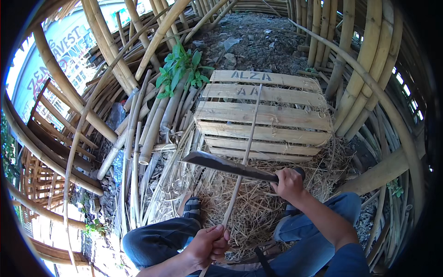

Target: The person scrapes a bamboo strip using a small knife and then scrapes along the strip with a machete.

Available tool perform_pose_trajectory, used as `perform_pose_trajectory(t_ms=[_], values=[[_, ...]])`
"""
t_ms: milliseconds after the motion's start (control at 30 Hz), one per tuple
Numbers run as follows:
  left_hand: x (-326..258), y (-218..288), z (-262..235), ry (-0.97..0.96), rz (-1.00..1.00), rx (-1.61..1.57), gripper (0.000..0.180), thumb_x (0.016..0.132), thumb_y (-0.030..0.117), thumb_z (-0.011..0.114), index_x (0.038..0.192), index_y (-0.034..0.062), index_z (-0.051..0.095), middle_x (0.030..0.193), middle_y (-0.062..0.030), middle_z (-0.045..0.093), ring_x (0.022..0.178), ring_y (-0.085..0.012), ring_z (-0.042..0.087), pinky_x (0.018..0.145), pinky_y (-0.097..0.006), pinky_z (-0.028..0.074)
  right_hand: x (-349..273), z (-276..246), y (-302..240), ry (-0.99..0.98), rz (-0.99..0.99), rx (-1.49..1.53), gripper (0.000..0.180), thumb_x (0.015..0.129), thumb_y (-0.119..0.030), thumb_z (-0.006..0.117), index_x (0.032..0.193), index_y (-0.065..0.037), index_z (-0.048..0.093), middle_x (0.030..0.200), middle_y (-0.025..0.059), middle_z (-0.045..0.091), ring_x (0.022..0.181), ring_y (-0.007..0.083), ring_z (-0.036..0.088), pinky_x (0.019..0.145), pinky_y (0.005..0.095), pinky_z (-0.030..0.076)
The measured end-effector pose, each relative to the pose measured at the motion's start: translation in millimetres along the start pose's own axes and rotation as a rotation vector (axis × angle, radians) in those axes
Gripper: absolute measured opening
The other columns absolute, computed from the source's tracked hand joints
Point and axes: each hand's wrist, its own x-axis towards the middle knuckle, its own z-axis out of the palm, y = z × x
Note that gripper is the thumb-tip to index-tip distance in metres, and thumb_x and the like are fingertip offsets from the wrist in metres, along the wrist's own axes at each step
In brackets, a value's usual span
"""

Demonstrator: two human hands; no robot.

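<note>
My right hand (289, 184) is closed round the handle of a machete (221, 165), whose dark broad blade points left. The blade lies across a long thin bamboo strip (236, 191); whether the two touch I cannot tell. My left hand (212, 244) grips the strip near its lower end, just in front of my knees. From there the strip slants up and away, its far end over the top of a slatted wooden crate (263, 111). Shavings and thin fibres (249, 207) lie heaped between my feet and the crate.
Cut bamboo poles (152, 124) lie piled on the left beside a green leafy plant (180, 69). Upright bamboo posts (376, 60) form a wall at the right. A woven bamboo basket (39, 180) stands far left. Stony ground (249, 41) stretches behind the crate.
</note>
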Motion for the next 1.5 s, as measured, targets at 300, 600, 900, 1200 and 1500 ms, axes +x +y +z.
perform_pose_trajectory(t_ms=[300, 600, 900, 1200, 1500], values=[[1, 0, -2, -0.038, -0.019, 0.013, 0.030, 0.098, 0.028, 0.032, 0.082, 0.0073, 0.047, 0.055, 0.0055, 0.026, 0.046, -0.0064, 0.024, 0.039, -0.022, 0.021, -5, 3, 18, -0.012, 0.006, -0.059, 0.039, 0.057, -0.019, 0.077, 0.078, -0.006, 0.047, 0.064, 0.0088, 0.048, 0.055, 0.0264, 0.054, 0.049, 0.0378, 0.046], [-7, 9, -10, -0.147, -0.024, -0.025, 0.032, 0.098, 0.030, 0.030, 0.086, 0.0062, 0.048, 0.057, 0.0053, 0.028, 0.047, -0.0064, 0.024, 0.040, -0.021, 0.022, -13, -15, 53, -0.182, 0.510, -0.143, 0.022, 0.078, -0.019, 0.061, 0.084, -0.002, 0.047, 0.067, 0.0185, 0.057, 0.058, 0.0351, 0.059, 0.052, 0.0451, 0.047], [-10, 5, 1, 0.074, -0.011, -0.050, 0.030, 0.096, 0.034, 0.037, 0.080, 0.0125, 0.051, 0.051, 0.0054, 0.026, 0.041, -0.0070, 0.025, 0.033, -0.022, 0.020, -11, -18, 11, -0.039, 0.160, 0.059, 0.025, 0.069, -0.017, 0.068, 0.078, -0.004, 0.048, 0.061, 0.0106, 0.052, 0.051, 0.0271, 0.056, 0.045, 0.0399, 0.047], [-11, 9, 1, 0.075, -0.037, -0.062, 0.030, 0.096, 0.033, 0.038, 0.080, 0.0126, 0.052, 0.052, 0.0059, 0.029, 0.042, -0.0060, 0.026, 0.034, -0.020, 0.019, -14, 8, 49, -0.016, 0.229, -0.125, 0.035, 0.066, -0.020, 0.072, 0.084, -0.002, 0.048, 0.066, 0.0130, 0.054, 0.057, 0.0297, 0.058, 0.049, 0.0401, 0.048], [-13, 11, 3, 0.125, -0.045, -0.050, 0.030, 0.095, 0.033, 0.038, 0.080, 0.0130, 0.054, 0.053, 0.0062, 0.029, 0.043, -0.0062, 0.026, 0.034, -0.020, 0.019, -11, -4, 22, -0.007, 0.259, -0.028, 0.028, 0.072, -0.021, 0.067, 0.081, -0.002, 0.048, 0.059, 0.0120, 0.054, 0.050, 0.0302, 0.058, 0.046, 0.0405, 0.048]])
